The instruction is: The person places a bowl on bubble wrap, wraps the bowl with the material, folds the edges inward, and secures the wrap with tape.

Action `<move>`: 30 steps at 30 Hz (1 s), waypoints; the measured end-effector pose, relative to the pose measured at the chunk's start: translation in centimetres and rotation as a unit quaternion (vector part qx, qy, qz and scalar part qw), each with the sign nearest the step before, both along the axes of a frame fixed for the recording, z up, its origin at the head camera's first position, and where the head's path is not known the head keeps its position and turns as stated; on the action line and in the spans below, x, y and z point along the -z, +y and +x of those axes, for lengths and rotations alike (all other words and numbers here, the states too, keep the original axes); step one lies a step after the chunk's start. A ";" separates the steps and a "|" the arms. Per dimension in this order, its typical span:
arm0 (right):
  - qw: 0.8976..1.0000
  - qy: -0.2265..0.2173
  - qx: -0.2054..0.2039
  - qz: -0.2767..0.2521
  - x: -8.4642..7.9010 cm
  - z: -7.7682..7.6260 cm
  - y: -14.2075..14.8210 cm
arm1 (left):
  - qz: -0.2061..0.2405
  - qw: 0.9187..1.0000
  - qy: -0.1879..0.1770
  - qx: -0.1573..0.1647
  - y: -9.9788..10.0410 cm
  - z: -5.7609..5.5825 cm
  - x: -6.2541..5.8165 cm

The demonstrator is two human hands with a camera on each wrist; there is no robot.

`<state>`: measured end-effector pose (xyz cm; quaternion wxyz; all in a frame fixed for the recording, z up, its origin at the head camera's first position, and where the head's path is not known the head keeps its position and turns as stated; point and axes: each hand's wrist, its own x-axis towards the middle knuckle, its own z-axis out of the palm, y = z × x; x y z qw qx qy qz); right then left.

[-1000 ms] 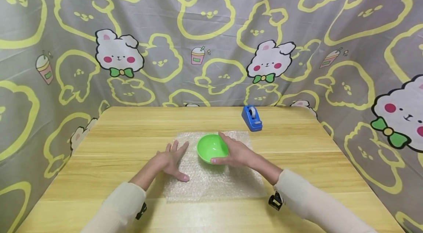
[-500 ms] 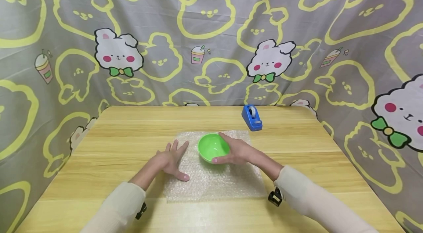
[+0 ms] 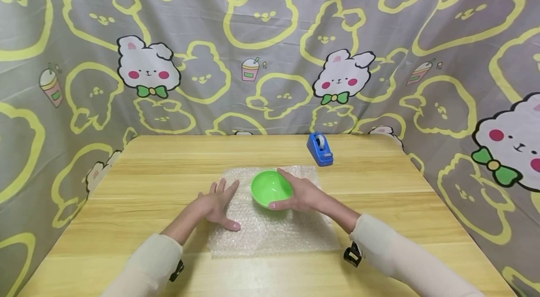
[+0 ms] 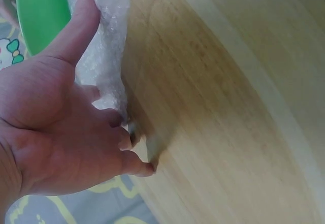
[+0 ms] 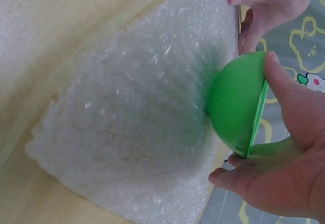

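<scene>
A round green bowl [image 3: 266, 187], hollow side up, stands on a sheet of clear bubble wrap [image 3: 261, 236] in the head view. My right hand [image 3: 301, 194] grips the bowl from the right, thumb at the near rim and fingers round the far side. The right wrist view shows the bowl's outer side [image 5: 236, 99] with its foot at the wrap. My left hand [image 3: 217, 205] lies spread over the wrap's left edge. In the left wrist view its thumb [image 4: 84, 23] is stretched over the wrap, and the other fingertips reach down at the wrap's edge and the tabletop.
A blue tape dispenser [image 3: 320, 151] with a roll of clear tape stands behind the wrap, to the right. All of this is on a wooden table [image 3: 168, 156]. A grey patterned curtain [image 3: 202, 16] hangs along the table's back and sides.
</scene>
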<state>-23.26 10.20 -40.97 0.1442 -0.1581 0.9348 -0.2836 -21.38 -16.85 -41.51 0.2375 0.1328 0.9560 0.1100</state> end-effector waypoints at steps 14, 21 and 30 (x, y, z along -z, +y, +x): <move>1.000 -0.008 0.025 -0.007 0.2 -0.1 -0.3 | -0.020 0.999 -0.017 0.037 -0.2 -0.9 -0.9; 1.000 -0.005 0.025 0.001 0.1 -0.1 -0.4 | 0.017 1.000 0.005 0.002 -0.1 -2.1 -1.9; 1.000 -0.008 0.030 -0.005 0.1 0.0 -0.4 | 0.052 0.991 0.089 -0.091 -0.1 -4.6 -1.5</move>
